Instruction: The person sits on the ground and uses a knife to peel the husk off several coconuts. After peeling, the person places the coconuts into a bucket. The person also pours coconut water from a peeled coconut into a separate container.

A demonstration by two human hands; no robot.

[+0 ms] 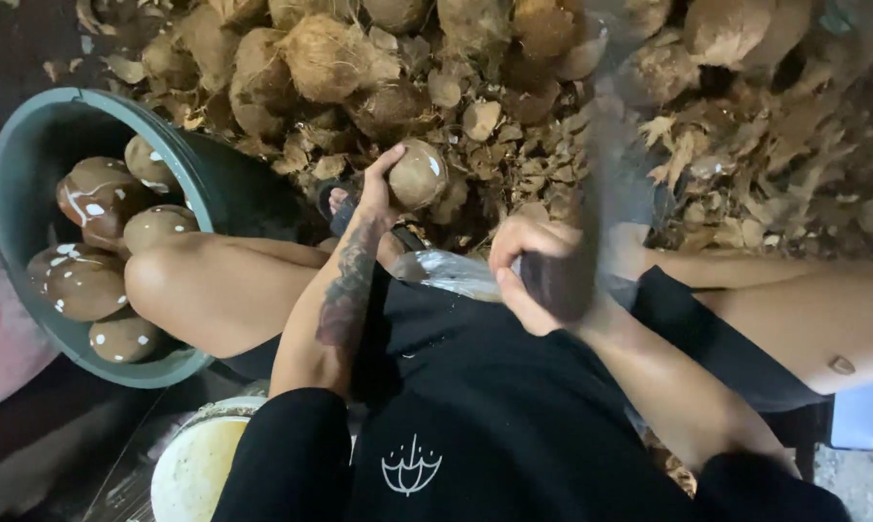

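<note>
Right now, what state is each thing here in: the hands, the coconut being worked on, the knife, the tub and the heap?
Left hand: gripping a coconut.
Coconut: husk off, brown, held above the scraps.
Right hand: closed on a knife handle.
Knife: raised, blurred.
Tub: tilted, holding peeled coconuts.
Heap: coconuts with husk on.
Scraps: strewn on the ground.

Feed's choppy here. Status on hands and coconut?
Left hand grips peeled coconut. Right hand clamps blurred knife handle. Husk pile crowds ahead.
</note>
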